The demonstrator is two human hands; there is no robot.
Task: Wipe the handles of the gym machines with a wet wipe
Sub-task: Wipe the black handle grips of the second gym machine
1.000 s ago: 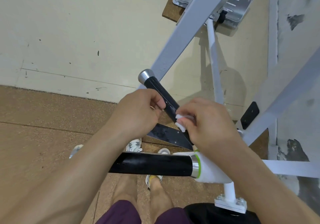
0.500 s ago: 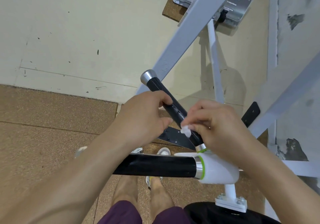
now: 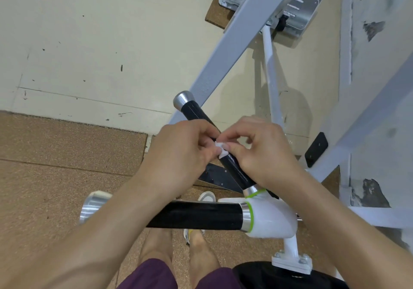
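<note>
White wet wipe (image 3: 221,150), one small wad, perhaps mostly hidden: pinched between curled fingertips of my left hand (image 3: 178,156) and right hand (image 3: 263,154), both equally near, at mid-length of the black handle (image 3: 237,170), whose long axis slants from white joint (image 3: 268,217) to steel cap (image 3: 183,99).

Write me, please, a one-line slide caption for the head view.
The left hand and right hand pinch a small wet wipe at the angled black handle, above a second horizontal handle.
</note>
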